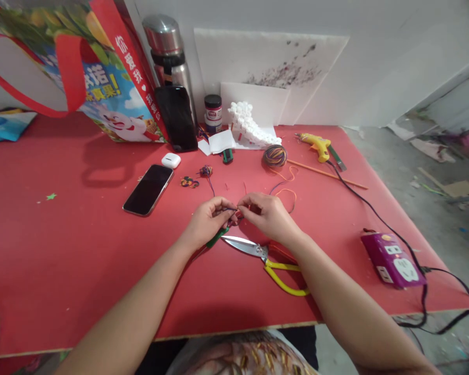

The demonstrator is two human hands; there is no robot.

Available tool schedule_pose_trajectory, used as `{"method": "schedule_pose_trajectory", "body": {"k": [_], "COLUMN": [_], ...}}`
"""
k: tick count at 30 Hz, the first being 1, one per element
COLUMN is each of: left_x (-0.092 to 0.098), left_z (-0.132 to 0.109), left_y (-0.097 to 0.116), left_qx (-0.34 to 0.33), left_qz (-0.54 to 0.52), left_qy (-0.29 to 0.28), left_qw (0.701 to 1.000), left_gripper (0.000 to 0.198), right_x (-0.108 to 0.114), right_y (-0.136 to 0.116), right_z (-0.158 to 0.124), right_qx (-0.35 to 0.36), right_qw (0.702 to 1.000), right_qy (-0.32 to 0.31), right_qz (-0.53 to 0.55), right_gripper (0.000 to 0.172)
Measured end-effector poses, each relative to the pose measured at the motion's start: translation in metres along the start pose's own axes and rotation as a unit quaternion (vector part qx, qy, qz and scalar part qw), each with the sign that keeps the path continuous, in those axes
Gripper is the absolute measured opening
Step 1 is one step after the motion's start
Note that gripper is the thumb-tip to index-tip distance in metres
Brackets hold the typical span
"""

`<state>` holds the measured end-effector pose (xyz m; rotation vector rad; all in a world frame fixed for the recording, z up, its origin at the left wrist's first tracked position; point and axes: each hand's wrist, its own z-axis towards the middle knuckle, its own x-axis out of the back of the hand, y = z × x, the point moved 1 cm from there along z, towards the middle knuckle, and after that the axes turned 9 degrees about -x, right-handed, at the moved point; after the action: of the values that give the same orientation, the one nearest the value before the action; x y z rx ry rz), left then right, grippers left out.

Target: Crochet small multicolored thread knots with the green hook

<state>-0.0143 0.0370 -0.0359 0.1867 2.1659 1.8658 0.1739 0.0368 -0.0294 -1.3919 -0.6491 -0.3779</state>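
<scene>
My left hand [209,220] and my right hand [266,214] meet over the middle of the red table, fingertips pinched close together. A thin, dark strand of yarn [230,210] runs between them, and both pinches appear closed on it. Below the fingers lies a small dark reddish bunch of yarn, partly hidden. A green handle [218,237] shows under my left hand; what tool it belongs to is covered. Scissors [254,248] with yellow handles lie just beneath, partly under my right forearm. A multicoloured yarn ball [274,155] rests beyond my right hand, trailing loose orange and purple strands.
A smaller yarn tangle [206,171], a phone [148,189] and a white earbud case [171,160] lie left. Behind stand a gift bag [113,104], a black phone [175,119], a steel flask [164,36]. Rightward are a glue gun [315,145] and a purple power socket [393,260] with cables.
</scene>
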Motion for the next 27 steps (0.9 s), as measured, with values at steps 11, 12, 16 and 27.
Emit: {"method": "schedule_pose_trajectory", "body": {"k": [11, 12, 16, 27], "left_x": [0.0018, 0.0020, 0.0023, -0.0023], "left_z": [0.0005, 0.0006, 0.0007, -0.0016], "left_y": [0.0004, 0.0002, 0.0006, 0.0037], "left_qx": [0.000, 0.000, 0.005, 0.006], "left_qz": [-0.001, -0.002, -0.005, -0.014], "left_qy": [-0.004, -0.004, -0.003, 0.013], "left_qw": [1.000, 1.000, 1.000, 1.000], "left_gripper": [0.023, 0.023, 0.023, 0.023], "right_x": [0.0015, 0.0017, 0.0023, 0.0006], "right_y": [0.0010, 0.0014, 0.0027, 0.0027], "right_z": [-0.0005, -0.0003, -0.0001, -0.0002], "right_qx": [0.011, 0.013, 0.014, 0.022], "right_qw": [1.000, 1.000, 1.000, 1.000], "right_qy": [-0.006, -0.006, -0.002, 0.001], "right_qz": [-0.009, -0.011, -0.015, -0.004], "right_gripper": [0.014, 0.014, 0.014, 0.014]}}
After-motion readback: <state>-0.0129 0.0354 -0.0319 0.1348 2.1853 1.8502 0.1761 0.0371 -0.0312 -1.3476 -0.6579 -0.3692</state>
